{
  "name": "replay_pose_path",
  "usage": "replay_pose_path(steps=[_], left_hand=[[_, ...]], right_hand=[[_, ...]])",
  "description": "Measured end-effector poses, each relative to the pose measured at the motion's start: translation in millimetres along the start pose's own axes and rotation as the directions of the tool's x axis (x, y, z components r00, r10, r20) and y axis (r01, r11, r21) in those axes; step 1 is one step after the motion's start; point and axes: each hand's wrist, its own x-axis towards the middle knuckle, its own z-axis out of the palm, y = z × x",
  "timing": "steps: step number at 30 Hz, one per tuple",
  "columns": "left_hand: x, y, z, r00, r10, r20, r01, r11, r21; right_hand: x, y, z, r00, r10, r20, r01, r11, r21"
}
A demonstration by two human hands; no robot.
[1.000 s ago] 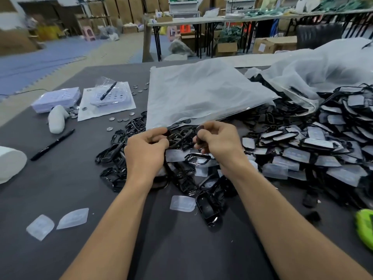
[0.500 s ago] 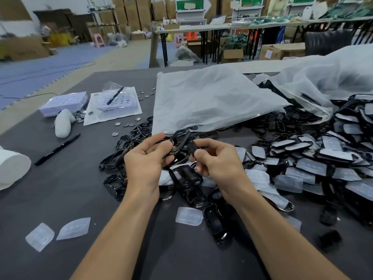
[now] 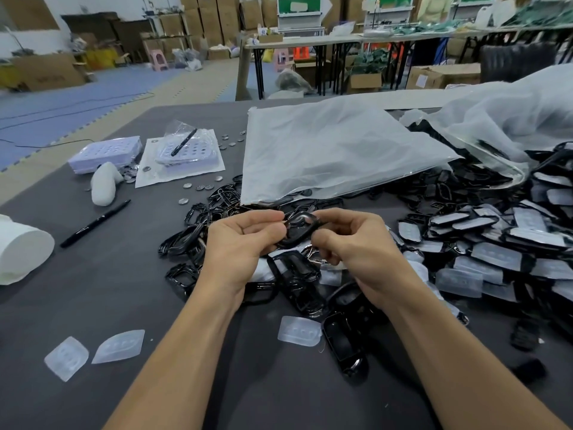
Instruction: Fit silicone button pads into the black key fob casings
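We hold one black casing (image 3: pixel 299 229) between both hands above the middle of the bench (image 3: pixel 130 274), left hand (image 3: pixel 240 243) and right hand (image 3: pixel 356 243) each pinching an end. No pad sits in it yet, we judge; next we need a loose pad (image 3: pixel 299 331) from the near edge.

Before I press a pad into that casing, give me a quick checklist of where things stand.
1. Casing held: ok, black casing pinched between left hand and right hand.
2. Casing empty: ok, its opening shows no pad.
3. Pad in hand: not ok, neither hand holds one.
4. Spare pad within reach: ok, loose silicone pad lies on the table near the right forearm.
5. Casing orientation: cannot tell, fingers cover its ends.
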Motion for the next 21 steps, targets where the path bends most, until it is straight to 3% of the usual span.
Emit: replay_pose_path(steps=[6,11,18,21], left_hand=[[-2.4,1.5,-1.2,0.999,-0.011,0.039,0.010,1.000,0.028],[-5.0,1.7,-1.0,0.998,0.048,0.034,-0.051,0.995,0.085],[-5.5,0.9,5.1,0.998,0.053,0.042,-0.057,0.993,0.099],[-6.7,1.7,6.1,0.998,0.028,0.057,-0.030,0.999,0.038]], right_hand=[[-1.7,-6.4,-8.0,0.996,0.077,0.051,-0.082,0.992,0.098],[-2.9,-6.3,-8.2,0.963,0.187,0.194,-0.226,0.952,0.208],[-0.6,-8.3,-9.6,0.955,0.257,0.147,-0.288,0.924,0.253],[-2.7,-11.4,-6.4,0.935,0.289,0.207,-0.344,0.880,0.326]])
